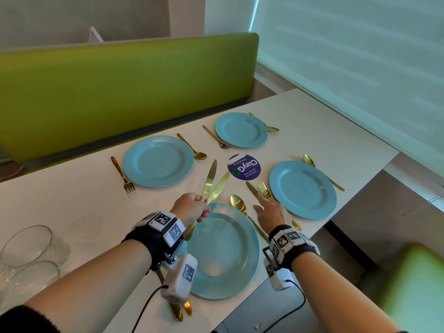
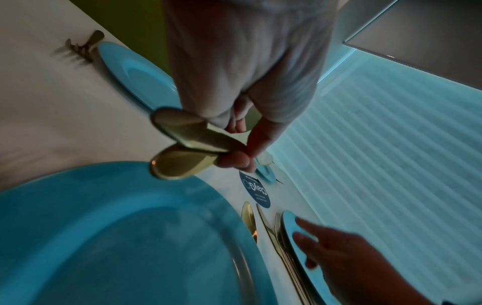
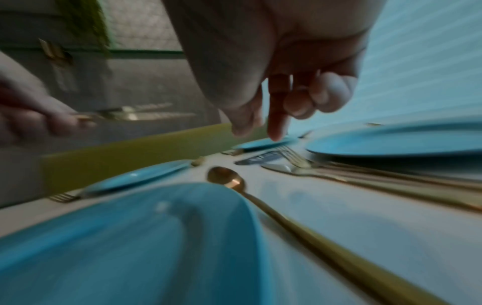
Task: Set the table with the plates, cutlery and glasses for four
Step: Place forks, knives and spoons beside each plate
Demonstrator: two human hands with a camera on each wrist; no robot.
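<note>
My left hand (image 1: 192,207) grips two gold knives (image 1: 211,181) by their handles, blades fanned out and pointing away, above the near blue plate (image 1: 223,251). The left wrist view shows the handle ends (image 2: 182,144) sticking out of the fist. My right hand (image 1: 269,210) is open and holds nothing. Its fingers reach over a gold knife (image 1: 253,188) and fork (image 1: 264,189) lying left of the right plate (image 1: 302,188); I cannot tell whether they touch. A spoon (image 1: 237,203) lies right of the near plate. Two more plates (image 1: 157,161) (image 1: 241,129), each with fork and spoon, sit farther away.
Clear glasses (image 1: 28,251) stand at the table's near left. A round purple sticker (image 1: 243,167) marks the table's middle. Gold handles (image 1: 182,311) poke out under my left wrist. A green bench (image 1: 120,92) runs behind the table; the table edge (image 1: 319,234) drops off at right.
</note>
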